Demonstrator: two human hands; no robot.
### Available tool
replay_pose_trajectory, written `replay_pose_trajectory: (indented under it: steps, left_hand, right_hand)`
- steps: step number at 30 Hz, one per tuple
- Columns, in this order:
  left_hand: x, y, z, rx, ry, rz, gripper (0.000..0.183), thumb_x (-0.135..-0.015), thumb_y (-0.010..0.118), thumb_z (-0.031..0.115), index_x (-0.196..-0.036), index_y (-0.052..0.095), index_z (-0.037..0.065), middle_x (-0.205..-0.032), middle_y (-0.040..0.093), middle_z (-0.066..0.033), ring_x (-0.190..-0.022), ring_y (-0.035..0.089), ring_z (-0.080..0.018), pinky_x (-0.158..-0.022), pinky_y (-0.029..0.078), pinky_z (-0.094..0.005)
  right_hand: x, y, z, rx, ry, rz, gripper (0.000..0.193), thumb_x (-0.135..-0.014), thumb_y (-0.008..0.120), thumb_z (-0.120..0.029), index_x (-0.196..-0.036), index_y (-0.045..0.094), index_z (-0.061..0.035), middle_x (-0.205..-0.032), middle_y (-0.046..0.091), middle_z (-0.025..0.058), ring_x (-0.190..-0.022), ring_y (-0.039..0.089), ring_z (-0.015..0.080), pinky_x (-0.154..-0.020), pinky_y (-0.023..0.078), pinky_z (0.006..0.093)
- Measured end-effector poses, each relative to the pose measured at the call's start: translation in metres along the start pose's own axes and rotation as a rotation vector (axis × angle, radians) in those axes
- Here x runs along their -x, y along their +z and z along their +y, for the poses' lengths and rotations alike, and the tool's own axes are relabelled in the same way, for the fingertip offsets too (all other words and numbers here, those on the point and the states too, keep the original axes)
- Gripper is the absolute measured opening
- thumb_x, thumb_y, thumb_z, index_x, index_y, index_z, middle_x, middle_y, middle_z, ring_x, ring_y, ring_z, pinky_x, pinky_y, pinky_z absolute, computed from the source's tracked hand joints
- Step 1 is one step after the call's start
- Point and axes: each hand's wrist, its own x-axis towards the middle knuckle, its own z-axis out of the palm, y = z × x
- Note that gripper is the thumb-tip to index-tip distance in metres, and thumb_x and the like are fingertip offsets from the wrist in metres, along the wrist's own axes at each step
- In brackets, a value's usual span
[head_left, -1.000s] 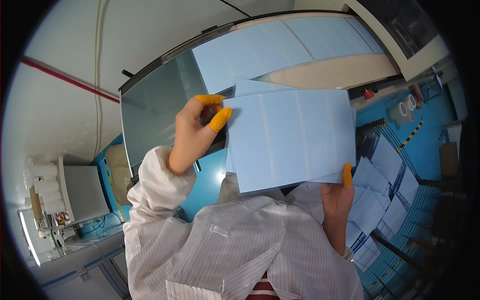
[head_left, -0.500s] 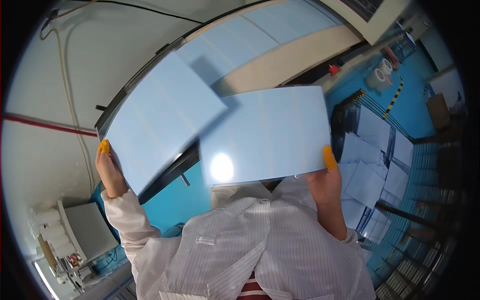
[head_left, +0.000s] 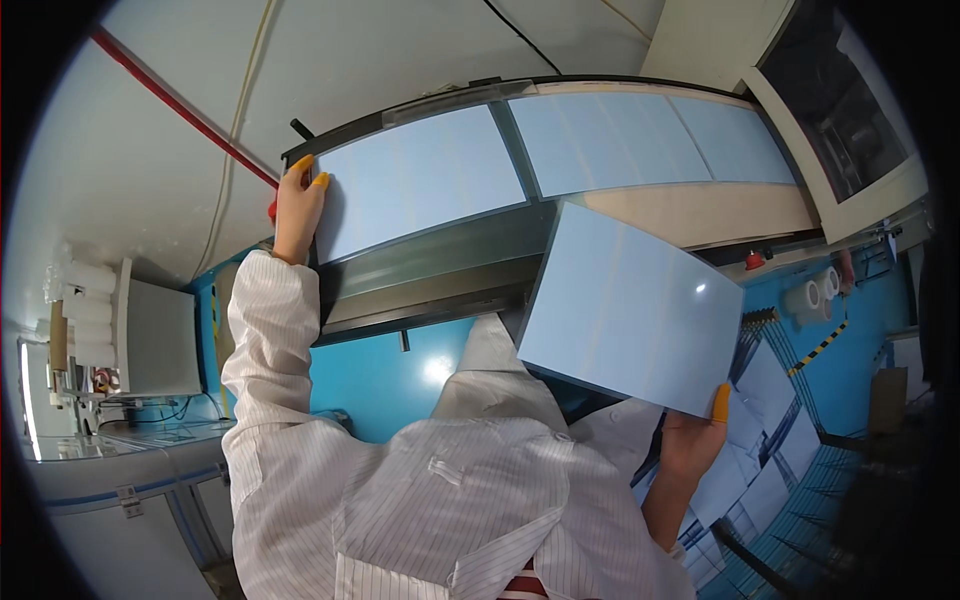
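Observation:
My left hand (head_left: 298, 208), with yellow finger cots, has its fingers closed at the left edge of a flat pale blue panel (head_left: 425, 180). That panel lies on the left end of a long machine bed (head_left: 440, 245). My right hand (head_left: 692, 440), wearing a yellow cot on its thumb, grips a second pale blue panel (head_left: 630, 310) by its lower right corner. This second panel is held tilted in front of the bed, above my lap. Its underside and the fingers beneath it are hidden.
More pale blue panels (head_left: 610, 140) lie along the bed's far side, beside a beige strip (head_left: 700, 215). A red button (head_left: 754, 260) sits on the front edge. At right stands a wire rack (head_left: 800, 440) with several panels. A white cabinet (head_left: 160, 330) is at left.
The left panel has come down flat onto the bed's left end, with my left hand at its edge. My right hand has moved right and lower, turning its panel clockwise. The view has shifted.

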Motion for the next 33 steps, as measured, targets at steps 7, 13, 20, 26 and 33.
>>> replay_pose_trajectory:
  steps: [7,13,20,26,33]
  left_hand:
    - [0.059,-0.022,0.036,-0.453,0.267,-0.330,0.074,-0.071,0.070,0.041,-0.114,0.046,-0.014,-0.114,0.049,-0.0327,-0.114,0.041,-0.0447,-0.095,0.035,-0.0438]
    - [0.079,-0.015,0.048,-0.483,0.477,-0.271,0.072,-0.070,0.072,0.039,-0.119,0.045,-0.007,-0.120,0.044,-0.0318,-0.118,0.039,-0.0411,-0.098,0.034,-0.0418]
    - [0.083,0.018,0.071,-0.527,0.555,-0.192,0.069,-0.072,0.069,0.041,-0.115,0.048,-0.009,-0.115,0.048,-0.0326,-0.115,0.041,-0.0427,-0.096,0.036,-0.0422]
    - [0.082,0.036,0.077,-0.579,0.603,-0.202,0.068,-0.073,0.068,0.042,-0.114,0.048,-0.009,-0.110,0.049,-0.0335,-0.111,0.043,-0.0436,-0.094,0.037,-0.0427]
    - [0.084,0.053,0.092,-0.541,0.653,-0.202,0.070,-0.073,0.067,0.044,-0.117,0.047,-0.006,-0.111,0.048,-0.0329,-0.108,0.044,-0.0432,-0.092,0.038,-0.0430]
  right_hand:
    - [-0.001,0.009,-0.001,0.027,-0.063,0.128,0.031,-0.094,0.041,-0.023,-0.111,0.048,0.0019,-0.110,0.057,0.0149,-0.098,0.058,0.0230,-0.083,0.051,0.0357]
    - [-0.012,0.005,0.000,0.011,-0.059,0.059,0.029,-0.095,0.038,-0.019,-0.111,0.046,0.0043,-0.109,0.056,0.0184,-0.099,0.058,0.0254,-0.085,0.051,0.0368]
    - [-0.017,-0.008,-0.001,0.007,-0.057,0.007,0.031,-0.094,0.039,-0.021,-0.112,0.047,0.0033,-0.109,0.057,0.0162,-0.100,0.057,0.0256,-0.086,0.050,0.0381]
    - [-0.007,-0.011,-0.011,-0.023,-0.120,-0.002,0.029,-0.094,0.039,-0.017,-0.112,0.045,0.0048,-0.107,0.057,0.0189,-0.097,0.059,0.0268,-0.085,0.050,0.0377]
    - [-0.005,-0.016,-0.022,-0.055,-0.182,0.184,0.032,-0.093,0.039,-0.019,-0.116,0.042,0.0033,-0.116,0.051,0.0195,-0.105,0.053,0.0274,-0.089,0.048,0.0392]
